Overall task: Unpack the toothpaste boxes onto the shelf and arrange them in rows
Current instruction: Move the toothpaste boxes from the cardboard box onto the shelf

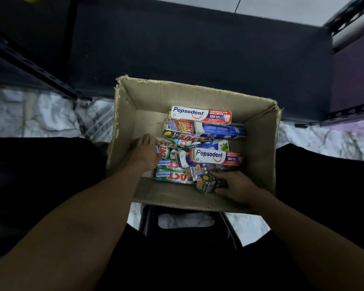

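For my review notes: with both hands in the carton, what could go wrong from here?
The right hand has only an end grip on the dark box, so it may slip. The left hand reaches green boxes partly buried under others, including a Pepsodent box; pulling one could topple the pile.

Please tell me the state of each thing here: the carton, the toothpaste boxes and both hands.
carton: open at the top, rim torn
toothpaste boxes: closed, lying flat in a loose pile inside the carton
left hand: inside the carton, fingers fairly straight, at the left end of a green Zact box
right hand: grips a dark Zact box, tilted, by the near wall
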`<action>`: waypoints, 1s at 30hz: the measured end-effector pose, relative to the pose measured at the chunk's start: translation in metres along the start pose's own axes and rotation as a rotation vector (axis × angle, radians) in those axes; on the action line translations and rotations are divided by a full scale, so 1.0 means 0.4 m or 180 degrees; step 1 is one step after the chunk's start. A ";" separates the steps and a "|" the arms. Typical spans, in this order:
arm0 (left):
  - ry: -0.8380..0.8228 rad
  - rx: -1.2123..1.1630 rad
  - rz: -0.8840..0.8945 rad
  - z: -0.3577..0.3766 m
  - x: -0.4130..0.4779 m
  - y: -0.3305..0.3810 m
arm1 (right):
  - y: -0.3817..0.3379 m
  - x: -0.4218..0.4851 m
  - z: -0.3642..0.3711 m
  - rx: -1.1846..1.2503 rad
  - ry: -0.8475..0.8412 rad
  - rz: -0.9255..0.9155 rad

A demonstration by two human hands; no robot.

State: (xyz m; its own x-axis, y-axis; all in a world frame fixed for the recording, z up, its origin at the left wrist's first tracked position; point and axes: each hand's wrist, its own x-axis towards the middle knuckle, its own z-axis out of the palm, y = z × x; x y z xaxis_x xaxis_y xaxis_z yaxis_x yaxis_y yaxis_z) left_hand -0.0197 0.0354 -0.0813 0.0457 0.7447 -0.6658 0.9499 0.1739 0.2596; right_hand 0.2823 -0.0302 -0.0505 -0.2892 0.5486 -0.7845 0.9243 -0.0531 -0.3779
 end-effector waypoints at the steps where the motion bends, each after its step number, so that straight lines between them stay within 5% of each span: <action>1: -0.0041 -0.0012 -0.0041 -0.003 0.002 0.000 | 0.001 0.001 -0.001 -0.0023 -0.0003 0.0001; 14: -0.0434 0.0661 0.0099 -0.030 0.025 -0.029 | -0.010 0.011 -0.009 -0.0198 0.0055 -0.0170; 20: -0.0205 0.0836 0.0213 -0.040 -0.004 -0.029 | -0.021 0.003 -0.012 -0.0221 0.0127 -0.0169; 26: -0.0180 0.0116 0.0333 -0.041 -0.054 -0.032 | -0.031 -0.005 0.001 -0.0275 0.0302 -0.0534; 30: -0.0016 0.0267 0.0456 -0.066 -0.090 -0.013 | -0.051 -0.003 -0.008 -0.0437 0.0414 -0.0630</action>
State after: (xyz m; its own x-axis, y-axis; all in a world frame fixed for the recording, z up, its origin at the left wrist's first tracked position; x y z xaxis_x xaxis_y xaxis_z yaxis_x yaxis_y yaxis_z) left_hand -0.0345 0.0246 -0.0405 0.1838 0.7547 -0.6298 0.9561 0.0116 0.2929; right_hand 0.2647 -0.0273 -0.0403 -0.4414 0.6399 -0.6290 0.8807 0.1746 -0.4404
